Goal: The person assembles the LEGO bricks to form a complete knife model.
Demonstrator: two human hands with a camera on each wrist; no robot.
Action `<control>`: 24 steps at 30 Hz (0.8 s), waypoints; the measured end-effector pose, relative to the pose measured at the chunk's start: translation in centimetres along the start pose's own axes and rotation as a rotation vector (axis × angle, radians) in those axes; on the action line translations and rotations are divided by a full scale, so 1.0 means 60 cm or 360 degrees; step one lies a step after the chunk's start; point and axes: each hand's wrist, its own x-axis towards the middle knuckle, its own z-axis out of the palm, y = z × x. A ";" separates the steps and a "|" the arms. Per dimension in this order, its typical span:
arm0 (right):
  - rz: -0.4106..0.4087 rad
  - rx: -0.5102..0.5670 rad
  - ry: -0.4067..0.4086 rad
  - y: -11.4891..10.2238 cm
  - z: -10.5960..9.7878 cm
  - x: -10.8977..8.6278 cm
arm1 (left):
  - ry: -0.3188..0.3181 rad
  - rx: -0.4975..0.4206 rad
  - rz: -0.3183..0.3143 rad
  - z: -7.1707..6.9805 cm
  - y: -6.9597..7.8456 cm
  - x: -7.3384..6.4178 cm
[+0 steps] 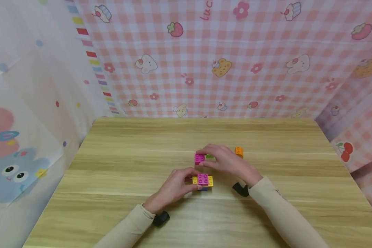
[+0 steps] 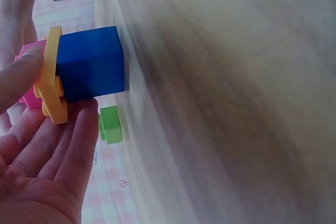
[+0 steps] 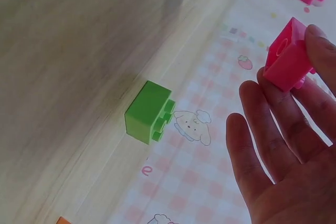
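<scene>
My left hand [image 1: 175, 184] holds a stack of toy building bricks between thumb and fingers. The stack has a blue brick [image 2: 92, 64] at the bottom, a yellow plate [image 2: 51, 74] across it and a pink brick [image 1: 203, 178] on top. Whether the blue brick touches the table cannot be told. Slightly farther back, my right hand [image 1: 227, 161] pinches a separate magenta brick [image 3: 289, 56] between thumb and fingertips, clear of the tabletop. Beyond the right hand's fingers a green brick [image 3: 149, 113] stands on the table, studs up, mostly hidden in the head view.
An orange brick [image 1: 239, 152] stands on the wooden table [image 1: 127, 144] just beyond the right hand. A pink checked cloth [image 1: 179, 44] hangs behind the table, and a white printed cloth [image 1: 43, 86] at the left. Black wrist devices [image 1: 161, 218] sit below both wrists.
</scene>
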 end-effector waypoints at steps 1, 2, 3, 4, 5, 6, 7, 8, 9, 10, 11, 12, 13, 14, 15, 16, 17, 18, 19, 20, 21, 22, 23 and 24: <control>0.0001 0.0007 0.0009 -0.001 0.000 -0.003 | 0.0000 -0.0004 0.0003 0.000 0.000 0.000; 0.0002 0.0018 0.0017 -0.002 0.000 -0.005 | 0.0000 -0.0006 0.0004 0.000 -0.001 0.000; 0.0003 0.0029 0.0025 -0.004 -0.001 -0.008 | 0.0001 -0.0008 0.0004 0.000 -0.001 0.000; 0.0005 0.0040 0.0031 -0.005 -0.001 -0.011 | 0.0000 -0.0007 0.0003 0.000 -0.002 0.000; 0.0007 0.0051 0.0034 -0.006 -0.002 -0.013 | -0.0001 -0.0007 -0.0001 0.000 -0.002 0.001; 0.0007 0.0060 0.0038 -0.007 -0.002 -0.015 | -0.0002 -0.0007 -0.0002 0.001 -0.002 0.001; 0.0006 0.0064 0.0042 -0.008 -0.003 -0.018 | -0.0004 -0.0008 -0.0004 0.001 -0.003 0.001; 0.0003 0.0072 0.0044 -0.009 -0.003 -0.020 | -0.0006 -0.0013 -0.0011 0.001 -0.004 0.001; 0.0000 0.0074 0.0048 -0.010 -0.004 -0.022 | -0.0008 -0.0018 -0.0017 0.001 -0.004 0.001; -0.0003 0.0078 0.0051 -0.011 -0.004 -0.024 | -0.0010 -0.0022 -0.0023 0.001 -0.004 0.001; -0.0004 0.0079 0.0057 -0.012 -0.005 -0.027 | -0.0011 -0.0027 -0.0027 0.001 -0.004 0.001; -0.0004 0.0086 0.0063 -0.013 -0.005 -0.029 | -0.0013 -0.0028 -0.0025 0.001 -0.004 0.001; -0.0001 0.0092 0.0067 -0.014 -0.005 -0.031 | -0.0014 -0.0030 -0.0025 0.001 -0.004 0.001; -0.0002 0.0098 0.0072 -0.014 -0.004 -0.034 | -0.0014 -0.0031 -0.0024 0.000 -0.004 0.001; -0.0003 0.0097 0.0080 -0.015 -0.004 -0.036 | -0.0014 -0.0031 -0.0020 0.000 -0.004 0.001; -0.0003 0.0099 0.0088 -0.016 -0.003 -0.038 | -0.0012 -0.0029 -0.0013 0.001 -0.004 0.001; -0.0006 0.0102 0.0098 -0.017 -0.003 -0.041 | -0.0010 -0.0027 -0.0006 0.001 -0.004 0.001; -0.0011 0.0106 0.0105 -0.018 -0.003 -0.043 | -0.0010 -0.0027 -0.0002 0.001 -0.004 0.001; -0.0017 0.0099 0.0112 -0.018 -0.002 -0.045 | -0.0009 -0.0027 -0.0001 0.001 -0.004 0.001; -0.0026 0.0097 0.0118 -0.018 -0.002 -0.046 | -0.0009 -0.0027 -0.0001 0.001 -0.004 0.001; -0.0029 0.0096 0.0122 -0.019 -0.001 -0.049 | -0.0008 -0.0029 -0.0001 0.001 -0.004 0.001; -0.0034 0.0102 0.0124 -0.019 -0.001 -0.050 | -0.0007 -0.0027 0.0004 0.001 -0.004 0.001; -0.0040 0.0107 0.0124 -0.020 -0.001 -0.052 | -0.0006 -0.0025 0.0006 0.001 -0.004 0.001; -0.0043 0.0111 0.0124 -0.020 0.000 -0.054 | -0.0004 -0.0023 0.0009 0.001 -0.003 0.001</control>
